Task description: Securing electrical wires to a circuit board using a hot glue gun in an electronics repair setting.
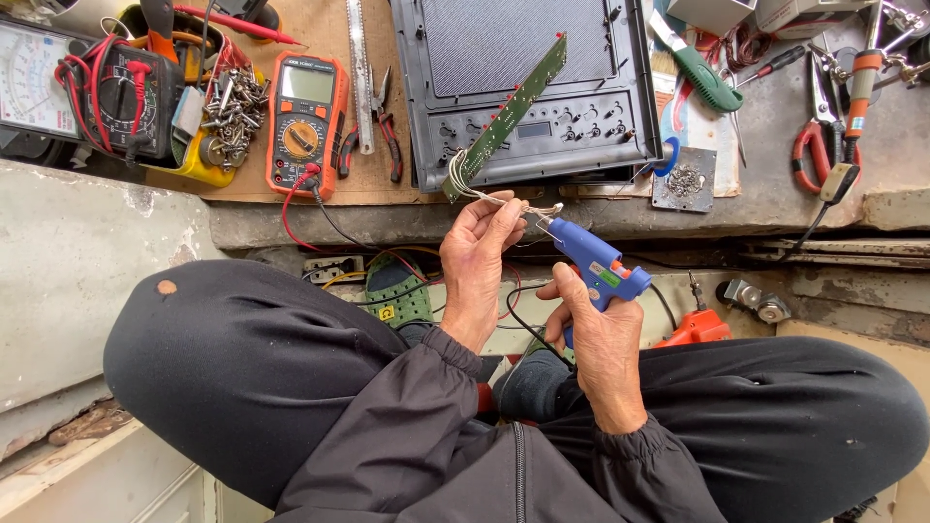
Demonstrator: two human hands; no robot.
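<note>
Here is the left hand, raised over the person's crossed legs, fingertips pinched together on a bundle of pale wires that runs up to the lower end of a long green circuit board. That board lies slanted across a dark grey plastic panel on the workbench, its lower end hanging just past the panel's front edge. The right hand is wrapped tight around the grip of a blue glue gun, nozzle aimed up and left, the tip right at the wires just beside the left fingertips; whether it actually touches them I cannot tell. Up on the bench, left of the panel, an orange multimeter lies flat with red and black leads trailing off the edge. Beside it sits a pair of red-handled pliers, and further left a yellow tray piled with screws. Far right, a green-handled brush and red-handled scissors lie well apart from the hands. Down below, near the right knee, an orange tool peeks out.
</note>
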